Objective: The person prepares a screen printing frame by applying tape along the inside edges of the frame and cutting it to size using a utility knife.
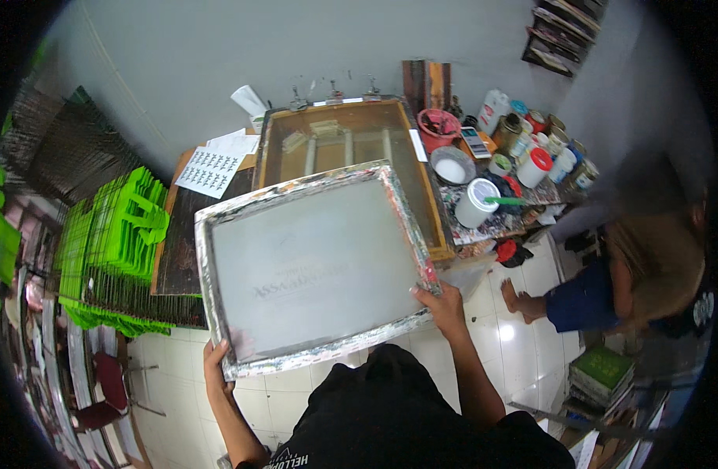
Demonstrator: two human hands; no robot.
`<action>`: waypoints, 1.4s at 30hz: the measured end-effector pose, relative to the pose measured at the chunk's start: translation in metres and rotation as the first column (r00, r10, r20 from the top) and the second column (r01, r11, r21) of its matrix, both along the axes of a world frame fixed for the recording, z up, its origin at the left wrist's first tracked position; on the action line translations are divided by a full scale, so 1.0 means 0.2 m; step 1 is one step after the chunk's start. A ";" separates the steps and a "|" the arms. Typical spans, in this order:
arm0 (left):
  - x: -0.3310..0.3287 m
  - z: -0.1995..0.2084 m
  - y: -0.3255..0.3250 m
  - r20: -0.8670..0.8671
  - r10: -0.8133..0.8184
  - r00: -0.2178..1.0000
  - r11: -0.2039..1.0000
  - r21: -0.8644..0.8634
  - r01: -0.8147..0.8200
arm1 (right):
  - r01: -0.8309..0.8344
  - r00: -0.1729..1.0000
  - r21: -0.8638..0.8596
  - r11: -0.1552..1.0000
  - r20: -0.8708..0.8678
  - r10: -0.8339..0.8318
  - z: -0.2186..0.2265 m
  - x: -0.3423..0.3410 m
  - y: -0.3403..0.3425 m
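Between my two hands is a screen printing frame [312, 242], pale grey mesh stretched inside a paint-stained rim, with a faint darker mark in the mesh. My left hand [216, 364] grips its lower left corner, thumb on top. My right hand [445, 306] holds the right side near the lower corner, thumb on the rim. The frame is tilted and covers part of a larger wooden-edged screen [415, 168], which lies on the table behind it under several metal clamps [334, 97].
A printed sheet [210, 170] lies on the table's left. Paint jars, a pink bucket [439, 127] and a white tub [476, 203] crowd the right side. Bright green pieces [128, 223] fill a wire rack at left. Another person [648, 258] sits on the right.
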State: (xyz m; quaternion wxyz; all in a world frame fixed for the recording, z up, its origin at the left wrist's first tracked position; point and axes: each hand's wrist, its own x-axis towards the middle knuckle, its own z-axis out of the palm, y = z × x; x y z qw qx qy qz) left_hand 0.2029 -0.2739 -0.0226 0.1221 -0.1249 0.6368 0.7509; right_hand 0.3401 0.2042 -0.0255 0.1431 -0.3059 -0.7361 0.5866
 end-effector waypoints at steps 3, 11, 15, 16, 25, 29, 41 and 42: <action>-0.16 0.19 0.27 0.028 -0.136 0.990 0.986 -0.094 0.138 | -0.001 0.998 -0.001 1.000 0.068 0.001 0.06 -0.15 0.15; -0.63 0.12 0.66 -0.169 -0.212 0.963 0.850 -0.518 0.096 | -0.025 0.997 -0.031 0.999 -0.077 0.023 0.01 -0.45 0.47; -0.76 0.09 0.75 -0.127 -0.223 0.967 0.845 -0.519 0.127 | -0.077 0.996 0.295 0.952 0.056 0.064 -0.04 -0.63 0.55; -0.78 0.06 0.73 -0.155 -0.219 0.963 0.863 -0.492 0.117 | -0.105 0.990 0.189 0.976 0.114 0.084 -0.04 -0.68 0.56; -0.93 0.03 0.88 -0.153 -0.232 0.961 0.812 -0.574 0.105 | -0.182 0.940 0.409 0.894 0.338 0.037 0.12 -0.85 0.65; -0.96 -0.05 0.84 -0.194 -0.193 0.962 0.753 -0.658 0.018 | -0.122 0.975 0.609 0.784 0.219 -0.018 0.05 -0.84 0.63; -0.55 -0.02 1.31 -0.348 -0.684 0.641 0.192 -0.934 -0.302 | 0.186 0.980 0.686 0.703 -0.081 -0.181 0.78 -0.91 1.67; -0.56 -0.02 1.32 -0.366 -0.664 0.652 0.187 -0.926 -0.329 | 0.164 0.982 0.681 0.714 -0.045 -0.182 0.77 -0.95 1.80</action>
